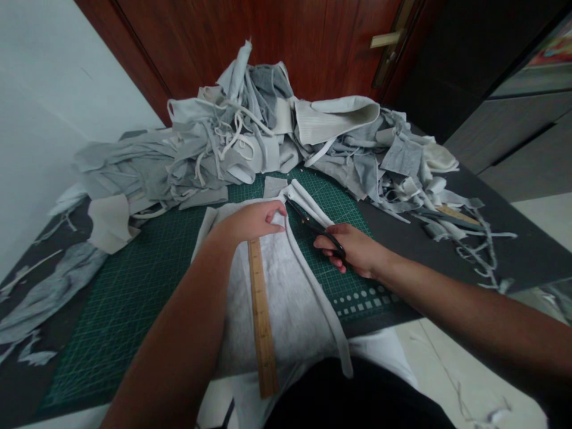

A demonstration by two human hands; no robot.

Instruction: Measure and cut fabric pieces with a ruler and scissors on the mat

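Appears to snip 1 o'clock edge of gray fabric point(297, 304), 6 o'clock, partly on cutting mat point(134, 292) | pinches edge in left grip point(259, 219) | closes right grip point(353, 249) around scissors point(316, 227) | likely calls for tautness next

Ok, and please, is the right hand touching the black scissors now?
Touching. The head view shows it plainly: the right hand is closed on the handles of the black scissors, with the blades pointing away from it.

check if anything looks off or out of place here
The wooden ruler on the grey cloth juts past the near edge of the table and might get knocked. Scraps lie on the floor at lower right, away from the heap.
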